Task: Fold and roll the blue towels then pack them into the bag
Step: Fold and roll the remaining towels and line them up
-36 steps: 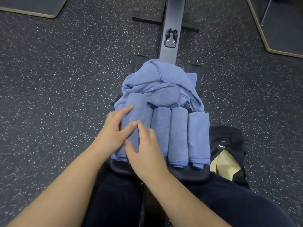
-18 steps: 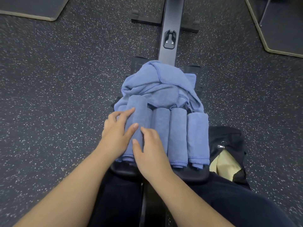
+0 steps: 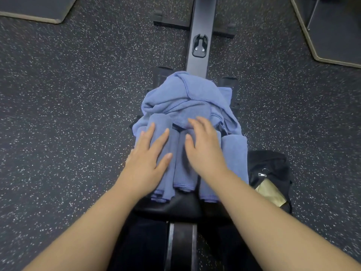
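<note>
Several rolled blue towels [image 3: 234, 157] lie side by side on a black padded seat [image 3: 181, 204]. Behind them sits a loose heap of unrolled blue towels [image 3: 187, 92]. My left hand [image 3: 148, 161] rests flat, fingers straight, on the leftmost roll. My right hand [image 3: 203, 149] is spread over the middle rolls, its fingertips reaching the edge of the loose heap; it is motion-blurred. A black bag [image 3: 271, 167] stands on the floor to the right of the seat, unzipped, with a pale yellow lining [image 3: 270, 192] showing.
The seat sits on a black rail [image 3: 201, 26] running away from me, with a cross foot [image 3: 172, 22] at the far end. Speckled dark rubber floor [image 3: 68, 114] surrounds it. Dark mats lie at the top left [image 3: 35, 6] and top right [image 3: 336, 30]. My dark-trousered legs straddle the rail.
My right hand has left the leftmost roll and moved forward and right over the middle rolls. My left hand has flattened and stayed on the leftmost roll.
</note>
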